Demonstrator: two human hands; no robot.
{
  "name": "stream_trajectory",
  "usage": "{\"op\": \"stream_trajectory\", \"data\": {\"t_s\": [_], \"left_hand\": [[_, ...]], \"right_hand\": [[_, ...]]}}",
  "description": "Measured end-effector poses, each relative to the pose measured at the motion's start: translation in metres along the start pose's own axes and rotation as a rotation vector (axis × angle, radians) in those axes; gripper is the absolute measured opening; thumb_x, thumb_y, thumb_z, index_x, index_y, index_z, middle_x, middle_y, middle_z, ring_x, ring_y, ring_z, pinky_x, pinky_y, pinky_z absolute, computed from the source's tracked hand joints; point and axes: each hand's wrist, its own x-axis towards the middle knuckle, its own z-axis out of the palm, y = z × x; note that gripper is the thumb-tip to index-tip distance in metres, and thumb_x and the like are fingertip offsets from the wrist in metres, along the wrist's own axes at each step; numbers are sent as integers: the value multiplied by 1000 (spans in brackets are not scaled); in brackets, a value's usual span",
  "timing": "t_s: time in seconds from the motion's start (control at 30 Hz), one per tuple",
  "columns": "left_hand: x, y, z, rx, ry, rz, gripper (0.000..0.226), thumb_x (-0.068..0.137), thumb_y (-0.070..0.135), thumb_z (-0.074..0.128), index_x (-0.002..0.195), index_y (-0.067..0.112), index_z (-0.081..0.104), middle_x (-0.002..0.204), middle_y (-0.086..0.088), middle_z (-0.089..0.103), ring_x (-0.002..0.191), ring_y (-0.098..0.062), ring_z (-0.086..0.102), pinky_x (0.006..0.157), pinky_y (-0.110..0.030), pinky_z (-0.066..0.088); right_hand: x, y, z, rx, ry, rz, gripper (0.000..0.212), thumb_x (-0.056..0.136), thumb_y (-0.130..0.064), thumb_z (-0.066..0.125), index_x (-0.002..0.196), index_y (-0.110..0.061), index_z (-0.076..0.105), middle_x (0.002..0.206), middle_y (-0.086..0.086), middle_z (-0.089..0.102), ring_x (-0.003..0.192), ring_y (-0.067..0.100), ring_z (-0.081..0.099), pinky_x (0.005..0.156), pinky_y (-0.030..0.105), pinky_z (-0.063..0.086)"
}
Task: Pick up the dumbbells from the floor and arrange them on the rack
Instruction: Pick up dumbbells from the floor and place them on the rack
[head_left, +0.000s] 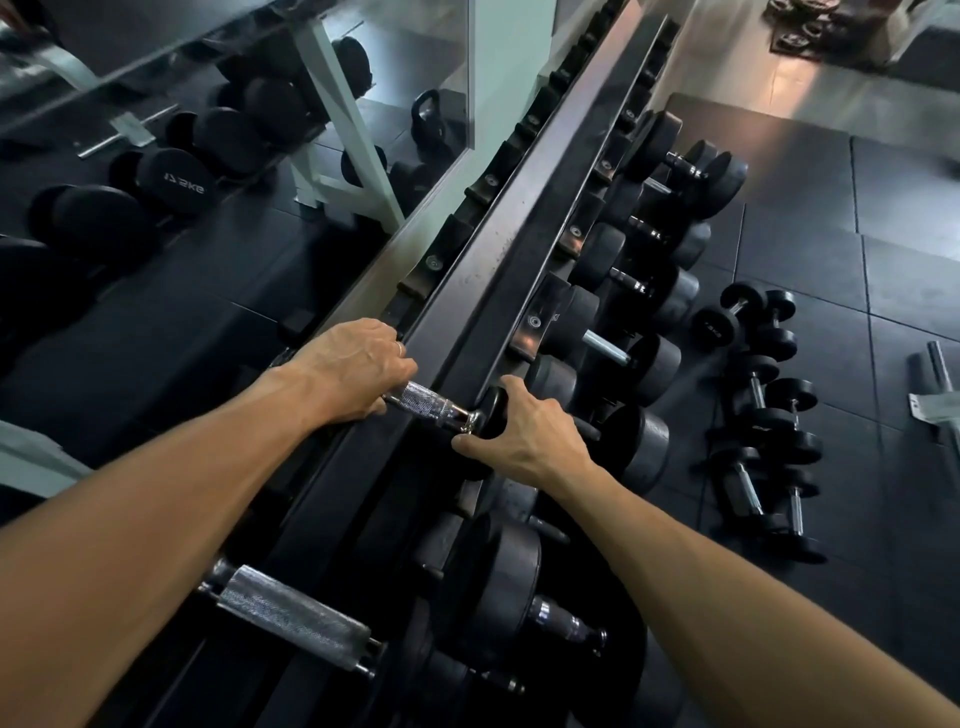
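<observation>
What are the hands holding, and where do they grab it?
One black dumbbell with a knurled steel handle: the left hand grips the handle, the right hand holds its round black end, over the dark metal rack.

Only two markings are showing legibly. A logo mark followed by "2KG", reversed as "2KE"-like characters, is appearing in pale print on the round end face of a dumbbell reflected in the mirror (179, 182), at the upper left. A small pale weight marking is sitting on the end face of a small dumbbell on the floor mat (714, 326), right of the rack; it is reading roughly as "2KG", though too small to be sure. Other dumbbell ends are showing no readable print.
</observation>
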Motion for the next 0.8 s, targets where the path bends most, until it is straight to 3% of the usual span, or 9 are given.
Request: {"op": "stream_trajectory", "data": {"t_s": [0.17, 0.3, 0.47, 0.63, 0.8], "left_hand": [[-3, 15, -10, -84, 123, -33, 45, 80, 54, 64, 109, 21, 57, 110, 2, 61, 110, -18, 52, 100, -32, 37], [-2, 37, -27, -294, 232, -123, 54, 83, 53, 61, 124, 18, 56, 119, -1, 60, 115, -20, 52, 98, -34, 41], [12, 84, -54, -481, 292, -225, 57, 86, 54, 55, 132, 20, 50, 129, -1, 55, 125, -18, 45, 103, -35, 38], [38, 144, -91, -544, 362, -200, 55, 87, 55, 51, 130, 22, 49, 128, 0, 55, 126, -19, 43, 104, -37, 38], [78, 215, -137, -587, 373, -161, 59, 88, 57, 48, 135, 21, 45, 134, 3, 51, 130, -16, 38, 104, -33, 36]], "right_hand": [[-3, 4, -24, -103, 93, -41, 88, 77, -73, 56, 145, -22, 31, 120, 7, 61, 110, 29, 60, 85, 40, 51], [-10, 16, -65, -155, 197, -100, 72, 82, -63, 56, 139, -22, 39, 122, 6, 57, 110, 29, 58, 88, 41, 50], [-28, 49, -120, -205, 292, -104, 69, 86, -54, 57, 142, -18, 37, 135, 8, 49, 120, 30, 52, 90, 41, 47], [-58, 91, -169, -267, 354, -88, 69, 86, -53, 57, 143, -19, 36, 139, 8, 46, 126, 30, 47, 98, 43, 45], [-93, 156, -217, -281, 411, -75, 67, 86, -51, 57, 142, -20, 36, 137, 7, 46, 125, 30, 47, 96, 42, 46]]}}
